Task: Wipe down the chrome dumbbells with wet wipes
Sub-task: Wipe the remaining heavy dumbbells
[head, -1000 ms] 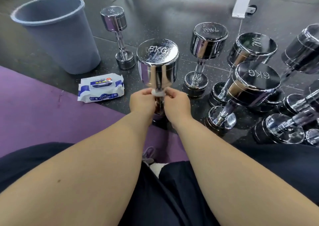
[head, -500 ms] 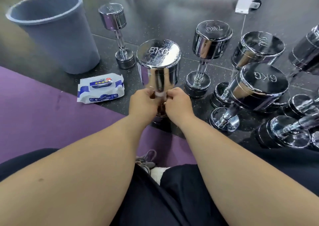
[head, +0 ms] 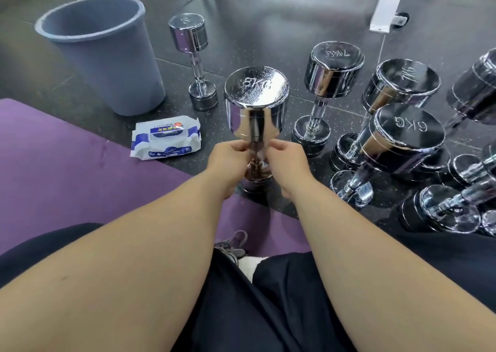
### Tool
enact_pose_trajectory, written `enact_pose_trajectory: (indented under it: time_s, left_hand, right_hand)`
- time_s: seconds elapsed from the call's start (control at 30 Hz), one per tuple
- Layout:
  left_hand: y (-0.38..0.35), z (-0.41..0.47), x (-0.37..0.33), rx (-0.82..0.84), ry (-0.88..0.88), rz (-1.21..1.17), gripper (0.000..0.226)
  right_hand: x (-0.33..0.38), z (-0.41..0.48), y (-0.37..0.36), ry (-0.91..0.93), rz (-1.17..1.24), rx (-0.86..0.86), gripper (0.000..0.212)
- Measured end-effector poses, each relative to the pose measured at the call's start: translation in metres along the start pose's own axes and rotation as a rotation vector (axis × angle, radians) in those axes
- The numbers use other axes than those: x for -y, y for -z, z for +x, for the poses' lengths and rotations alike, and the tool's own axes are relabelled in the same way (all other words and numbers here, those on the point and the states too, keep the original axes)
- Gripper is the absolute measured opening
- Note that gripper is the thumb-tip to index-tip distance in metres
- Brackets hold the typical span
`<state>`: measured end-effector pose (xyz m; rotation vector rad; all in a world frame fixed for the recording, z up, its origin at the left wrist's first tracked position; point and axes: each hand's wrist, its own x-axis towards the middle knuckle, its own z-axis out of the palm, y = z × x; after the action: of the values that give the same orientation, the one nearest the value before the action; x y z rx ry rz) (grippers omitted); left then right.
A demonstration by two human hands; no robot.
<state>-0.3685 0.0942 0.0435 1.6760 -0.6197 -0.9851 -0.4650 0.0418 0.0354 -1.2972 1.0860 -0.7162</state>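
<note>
Chrome 8KG dumbbell (head: 256, 96) stands upright, left hand (head: 228, 158) and right hand (head: 287, 161) pinching its handle from opposite sides, forearms outstretched.

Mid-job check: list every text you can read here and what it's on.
"8KG": top of the held dumbbell.
"7KG": top of the dumbbell right of it.
"6KG": top of the nearer right dumbbell.
"80": wipes pack; its other print is too blurred.
Stamps on the other dumbbells: unreadable.

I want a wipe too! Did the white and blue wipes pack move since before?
No. The white-and-blue wet wipes pack lies where it was, at the edge of the purple mat, near the grey plastic bin; only the camera shifted.
</note>
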Motion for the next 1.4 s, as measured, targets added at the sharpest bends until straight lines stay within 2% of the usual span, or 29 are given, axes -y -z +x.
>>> enact_pose_trajectory:
  time_s: [0.1,0.17,0.3,0.4,0.47,0.53,0.7,0.77,0.83,0.93,0.97,1.07,1.17,1.2,1.23,1.27,1.3,1.33,1.4]
  left_hand:
    - [-0.004,0.003,0.012,-0.041,-0.063,0.340,0.019]
    - [-0.008,0.009,0.019,-0.080,-0.061,0.478,0.019]
    - [-0.013,0.013,0.020,-0.130,-0.069,0.642,0.015]
    - [-0.003,0.012,0.022,-0.078,0.005,0.588,0.015]
    - [0.005,0.012,0.022,-0.112,0.087,0.440,0.025]
    - [0.008,0.010,0.022,-0.161,0.118,0.407,0.034]
    - [0.002,0.003,0.025,-0.135,0.059,0.429,0.030]
    - [0.000,0.004,0.022,-0.151,-0.002,0.409,0.034]
    - [-0.003,0.007,0.016,-0.147,-0.036,0.288,0.025]
    - [-0.006,0.010,0.012,-0.114,-0.048,0.189,0.023]
    - [-0.007,0.008,0.011,-0.100,-0.042,0.154,0.020]
    - [-0.007,0.002,0.002,-0.074,0.027,-0.050,0.014]
    - [-0.005,0.004,-0.002,-0.096,0.058,-0.089,0.036]
    - [-0.005,0.000,-0.001,-0.045,0.067,-0.064,0.039]
    - [-0.005,-0.005,0.000,0.022,0.066,-0.038,0.041]
    - [-0.006,-0.009,0.002,0.070,0.066,-0.005,0.044]
    - [-0.008,-0.011,0.006,0.085,0.069,0.032,0.044]
    - [-0.008,-0.011,0.010,0.058,0.060,0.094,0.039]
    - [-0.006,-0.006,0.018,-0.049,0.018,0.359,0.024]
  right_hand:
    - [-0.012,0.007,0.003,0.059,-0.410,0.006,0.027]
    - [-0.020,0.011,0.002,0.092,-0.630,-0.017,0.019]
    - [-0.024,0.018,0.000,0.082,-0.802,-0.034,0.019]
    - [-0.026,0.015,0.002,0.062,-0.828,-0.054,0.014]
    - [-0.027,0.003,0.004,0.082,-0.888,-0.029,0.017]
    - [-0.029,-0.012,0.002,0.100,-0.894,-0.013,0.020]
    - [-0.025,-0.003,0.004,0.066,-0.636,-0.229,0.033]
    - [-0.025,0.005,0.009,0.040,-0.555,-0.201,0.032]
    - [-0.027,0.005,0.008,0.070,-0.587,-0.129,0.024]
    - [-0.027,0.002,-0.004,0.199,-0.586,-0.159,0.020]
    - [-0.027,0.003,-0.008,0.191,-0.531,-0.178,0.018]
    - [-0.018,0.013,-0.007,0.032,-0.107,-0.224,0.010]
    - [0.000,0.018,-0.004,-0.082,0.446,-0.198,0.024]
    - [0.004,0.015,-0.003,-0.122,0.547,-0.169,0.027]
    - [0.005,0.011,-0.003,-0.153,0.537,-0.154,0.029]
    - [0.001,0.008,-0.004,-0.157,0.390,-0.152,0.028]
    - [-0.008,0.007,-0.004,-0.121,0.115,-0.153,0.021]
    - [-0.016,0.005,-0.004,-0.041,-0.179,-0.132,0.014]
    - [-0.027,0.000,-0.005,0.088,-0.643,-0.046,0.016]
